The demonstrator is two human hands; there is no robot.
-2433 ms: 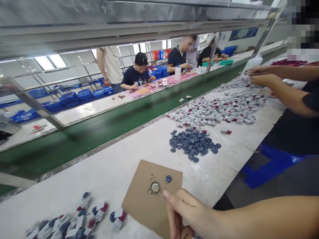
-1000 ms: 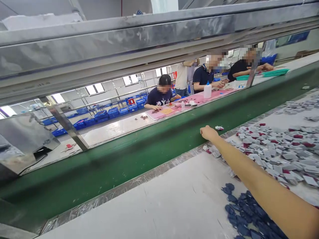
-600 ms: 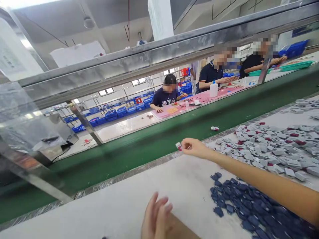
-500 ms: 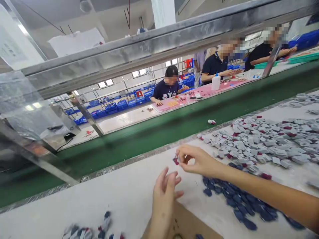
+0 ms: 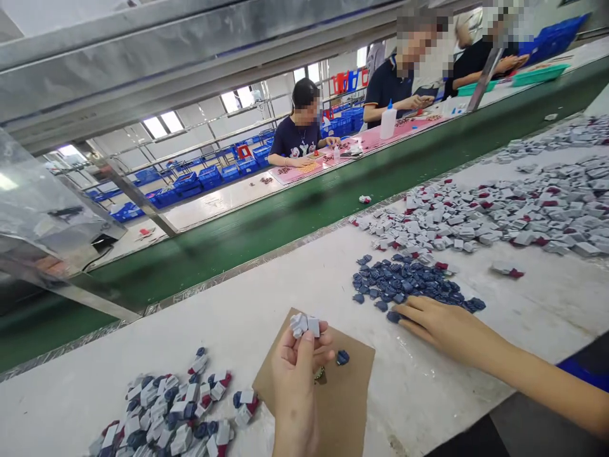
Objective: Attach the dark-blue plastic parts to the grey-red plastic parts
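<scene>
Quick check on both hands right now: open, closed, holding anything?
Left hand: closed, holding a light grey piece.
Right hand: at the near edge of the dark blue pile; grip cannot be told.

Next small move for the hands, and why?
Probably have the right hand pinch up one blue piece: it is at the near edge of the blue pile, while the left hand holds a pale grey piece with no blue visible on it. The pieces heaped at left carry blue alongside grey and red.
</scene>
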